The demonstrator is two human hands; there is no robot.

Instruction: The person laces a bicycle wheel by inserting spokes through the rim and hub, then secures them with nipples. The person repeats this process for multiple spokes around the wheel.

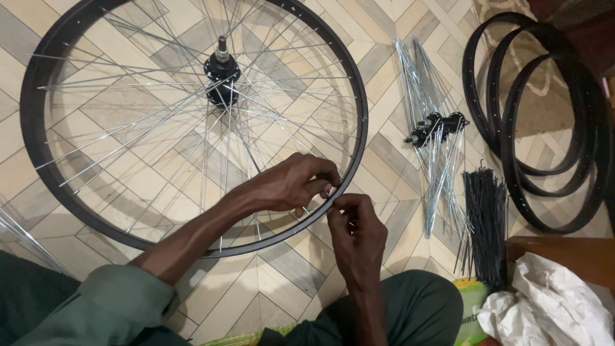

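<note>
A black bicycle wheel rim (38, 173) lies flat on the tiled floor, with thin silver spokes (141, 122) fanning loosely from a black hub (221, 75) at its middle. My left hand (288, 186) reaches over the rim's near right edge and pinches a spoke end at the inner side of the rim. My right hand (355, 234) is just outside the rim at the same spot, fingertips closed on a small part against the rim; what it is I cannot tell.
A bundle of silver spokes with two black hubs (435, 128) lies to the right. Black spokes (483, 221) sit beside it. Several bare black rims (544, 122) are stacked at far right. Crumpled white paper (551, 304) rests on a wooden surface.
</note>
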